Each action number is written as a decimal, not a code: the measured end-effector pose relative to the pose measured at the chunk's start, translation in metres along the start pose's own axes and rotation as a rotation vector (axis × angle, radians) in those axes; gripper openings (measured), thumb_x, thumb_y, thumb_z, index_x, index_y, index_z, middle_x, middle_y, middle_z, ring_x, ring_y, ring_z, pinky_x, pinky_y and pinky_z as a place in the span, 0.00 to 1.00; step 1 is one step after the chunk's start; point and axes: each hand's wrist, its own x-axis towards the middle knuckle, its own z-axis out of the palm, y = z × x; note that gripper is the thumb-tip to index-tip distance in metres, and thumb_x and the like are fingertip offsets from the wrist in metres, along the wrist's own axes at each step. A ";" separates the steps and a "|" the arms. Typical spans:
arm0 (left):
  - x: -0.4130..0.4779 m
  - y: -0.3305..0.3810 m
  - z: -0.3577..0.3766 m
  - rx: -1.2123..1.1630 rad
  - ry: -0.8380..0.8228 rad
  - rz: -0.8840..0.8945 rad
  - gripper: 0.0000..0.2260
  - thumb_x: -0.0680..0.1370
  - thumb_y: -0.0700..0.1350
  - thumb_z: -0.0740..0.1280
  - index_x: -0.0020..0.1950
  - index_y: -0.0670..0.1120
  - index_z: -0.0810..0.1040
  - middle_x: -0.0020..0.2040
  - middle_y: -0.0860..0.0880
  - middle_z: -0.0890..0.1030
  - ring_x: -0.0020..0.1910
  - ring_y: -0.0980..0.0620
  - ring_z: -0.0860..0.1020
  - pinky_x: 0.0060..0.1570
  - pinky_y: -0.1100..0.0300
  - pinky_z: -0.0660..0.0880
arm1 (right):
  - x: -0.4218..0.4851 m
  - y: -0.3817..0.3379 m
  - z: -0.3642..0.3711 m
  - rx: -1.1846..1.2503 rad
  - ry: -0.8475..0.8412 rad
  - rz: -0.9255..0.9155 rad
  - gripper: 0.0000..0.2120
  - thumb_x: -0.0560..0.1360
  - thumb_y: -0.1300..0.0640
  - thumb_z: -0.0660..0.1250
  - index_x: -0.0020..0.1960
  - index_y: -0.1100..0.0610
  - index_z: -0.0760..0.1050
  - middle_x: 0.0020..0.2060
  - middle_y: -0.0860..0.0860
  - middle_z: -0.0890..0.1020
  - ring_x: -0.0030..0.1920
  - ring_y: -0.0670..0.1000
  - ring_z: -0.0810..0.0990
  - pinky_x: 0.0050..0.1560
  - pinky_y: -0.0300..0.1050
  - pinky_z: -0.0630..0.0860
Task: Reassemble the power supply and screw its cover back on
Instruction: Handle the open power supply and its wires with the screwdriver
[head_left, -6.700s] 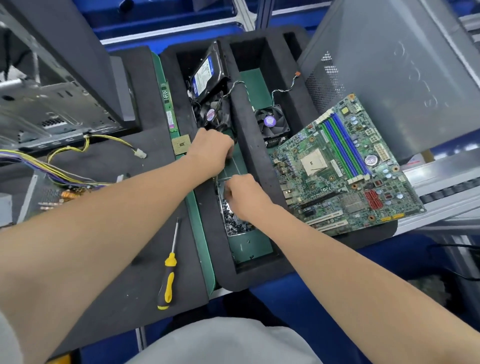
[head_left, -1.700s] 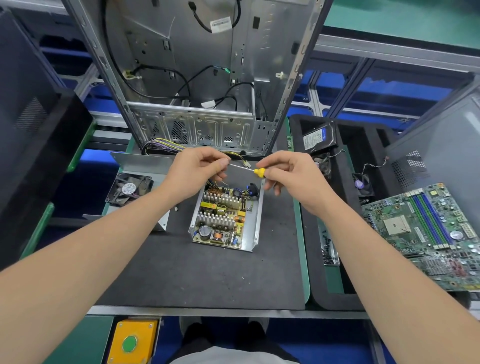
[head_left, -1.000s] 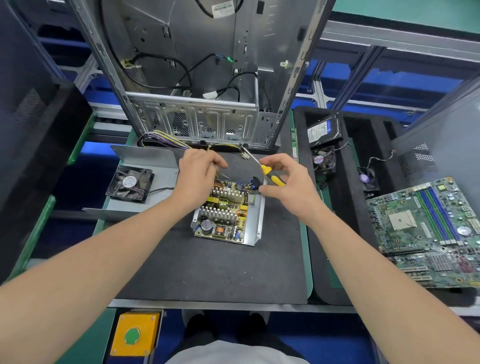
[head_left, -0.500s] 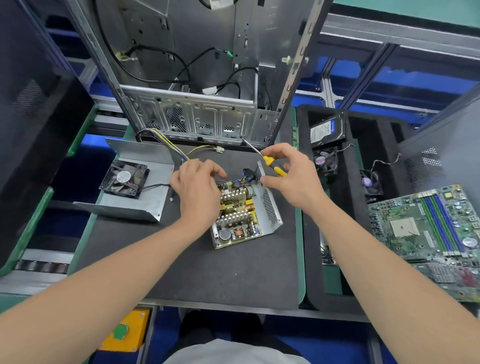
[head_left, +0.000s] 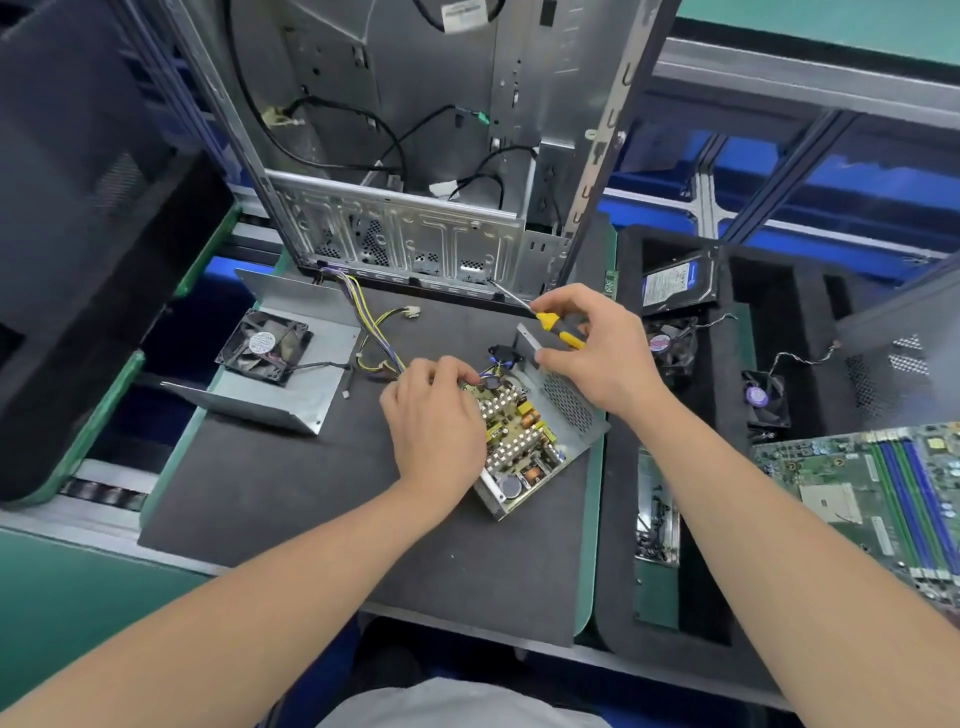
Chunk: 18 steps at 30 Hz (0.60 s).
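Item one, power supply (head_left: 540, 441): an open metal tray with its circuit board bare, lying skewed on the black mat of the table (head_left: 291, 499), right of centre and near the mat's right edge. Item two, left hand (head_left: 436, 421): it lies over the left part of the power supply with its fingers curled down at the far end of the board, where the wire bundle (head_left: 366, 322) leaves it. I cannot tell whether this grip clasps the unit or only presses on it. Item three, right hand (head_left: 602, 358): it is just beyond the far right wall of the power supply, and its thumb touches the top edge of that upright wall. Its grip is closed round item four, the screwdriver (head_left: 560, 331), which has a yellow and black handle. The shaft points far and left, toward the foot of the computer case (head_left: 405, 156). Item five, cover (head_left: 306, 395): a bent steel sheet with a black fan (head_left: 266, 345) on it, lying on the left of the mat, well apart from both hands. To the right is a black foam tray (head_left: 618, 467) with a hard drive (head_left: 675, 285) at its far end and a small tray of screws (head_left: 657, 525) nearer. Far right is a green motherboard (head_left: 878, 493).
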 end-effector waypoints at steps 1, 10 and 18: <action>0.003 -0.003 -0.003 0.029 -0.025 0.022 0.11 0.79 0.41 0.59 0.54 0.52 0.79 0.52 0.52 0.77 0.58 0.49 0.74 0.65 0.52 0.60 | 0.000 0.001 -0.001 -0.002 -0.008 -0.005 0.22 0.70 0.68 0.80 0.60 0.52 0.83 0.53 0.44 0.83 0.50 0.33 0.79 0.49 0.21 0.70; 0.083 -0.008 -0.029 0.143 -0.461 0.290 0.05 0.79 0.46 0.65 0.52 0.52 0.80 0.46 0.53 0.83 0.47 0.50 0.80 0.53 0.53 0.74 | -0.004 -0.004 -0.008 -0.021 -0.024 -0.023 0.16 0.73 0.66 0.75 0.57 0.51 0.84 0.51 0.44 0.84 0.46 0.30 0.79 0.47 0.21 0.70; 0.131 -0.009 0.016 -0.123 -0.819 0.094 0.14 0.75 0.59 0.75 0.56 0.55 0.80 0.47 0.59 0.81 0.48 0.61 0.78 0.40 0.68 0.68 | -0.028 -0.005 -0.015 -0.036 0.122 0.068 0.17 0.73 0.66 0.72 0.55 0.48 0.86 0.48 0.40 0.82 0.44 0.37 0.78 0.45 0.27 0.69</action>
